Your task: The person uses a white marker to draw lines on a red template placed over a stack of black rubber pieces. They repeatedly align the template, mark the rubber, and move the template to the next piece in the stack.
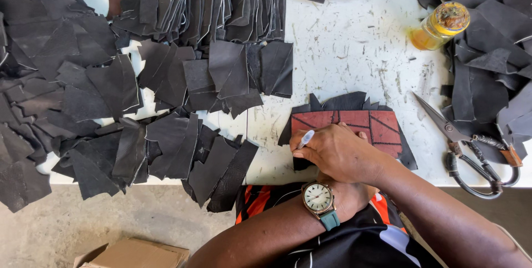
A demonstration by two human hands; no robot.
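Single head view, looking steeply down, close over white worktable [343, 46] near edge; floor visible below.

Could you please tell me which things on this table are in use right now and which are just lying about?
In use: right hand, pen, red template, black piece under it, left hand.
Lying about: scissors, jar of yellow liquid, heaps of black cut pieces, cardboard box.

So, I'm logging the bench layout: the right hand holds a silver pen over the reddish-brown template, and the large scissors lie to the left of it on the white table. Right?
Not quite. In the head view the large metal scissors lie to the right of the reddish-brown template, not the left. The rest stands: the right hand holds the silver pen over the template on the scratched white table.
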